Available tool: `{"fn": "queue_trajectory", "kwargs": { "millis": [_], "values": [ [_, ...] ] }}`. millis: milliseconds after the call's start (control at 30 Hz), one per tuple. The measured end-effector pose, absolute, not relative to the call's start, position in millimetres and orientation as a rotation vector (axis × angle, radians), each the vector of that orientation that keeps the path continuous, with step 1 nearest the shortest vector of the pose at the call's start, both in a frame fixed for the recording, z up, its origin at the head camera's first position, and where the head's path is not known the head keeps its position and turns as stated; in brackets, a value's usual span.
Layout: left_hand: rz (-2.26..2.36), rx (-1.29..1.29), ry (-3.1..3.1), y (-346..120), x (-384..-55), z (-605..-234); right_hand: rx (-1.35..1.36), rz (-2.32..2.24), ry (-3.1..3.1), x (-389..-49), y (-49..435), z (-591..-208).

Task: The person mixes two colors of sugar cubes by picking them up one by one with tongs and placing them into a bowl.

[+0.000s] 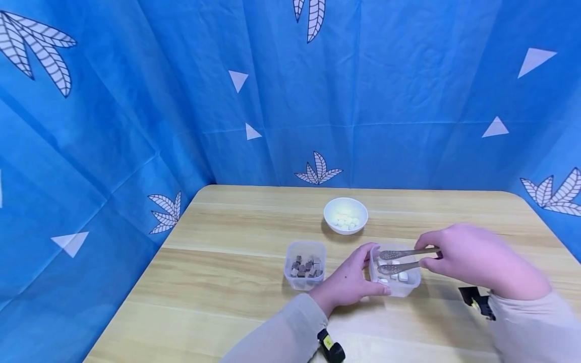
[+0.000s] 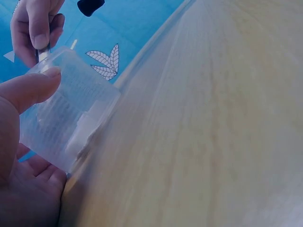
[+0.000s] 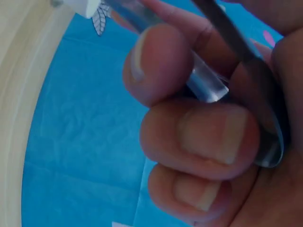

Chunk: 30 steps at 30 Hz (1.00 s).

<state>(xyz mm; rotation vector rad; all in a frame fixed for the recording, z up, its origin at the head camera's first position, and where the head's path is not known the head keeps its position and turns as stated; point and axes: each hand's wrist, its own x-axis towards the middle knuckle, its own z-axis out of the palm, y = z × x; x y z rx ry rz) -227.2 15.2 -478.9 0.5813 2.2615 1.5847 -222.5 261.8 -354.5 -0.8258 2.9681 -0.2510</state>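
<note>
My left hand point(image 1: 346, 283) grips a clear plastic container point(image 1: 400, 290), thumb on the near side and fingers at the far left side. Several white blocks point(image 1: 403, 277) lie inside it. In my right hand point(image 1: 474, 254) is a pair of metal tongs point(image 1: 410, 251), its two perforated arms apart over the container. Whether the tips touch a block, I cannot tell. In the left wrist view the container point(image 2: 71, 104) stands on the table between thumb and fingers. The right wrist view shows curled fingers point(image 3: 203, 132) around the tongs point(image 3: 208, 87).
Left of my left hand stands another clear container point(image 1: 305, 248) with several dark brown and greyish cubes point(image 1: 306, 267). Behind, a white bowl point(image 1: 346, 204) holds small white pieces point(image 1: 345, 222). The wooden table point(image 1: 218, 282) ends at a blue patterned curtain point(image 1: 281, 101).
</note>
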Motion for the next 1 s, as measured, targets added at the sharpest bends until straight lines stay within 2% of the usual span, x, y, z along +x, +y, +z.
{"fn": "queue_trajectory", "kwargs": {
  "millis": [267,700,1000],
  "values": [
    [1.573,0.598,2.275,16,-227,-478,-0.849,-0.246,2.975,-223,257,-359],
    [1.56,0.576,2.297,14,-226,-476,-1.074,-0.309,2.948,-228,262,-360],
    [1.554,0.571,2.293,16,-225,-479,-0.957,-0.402,2.972,-219,288,-344]
  ]
}}
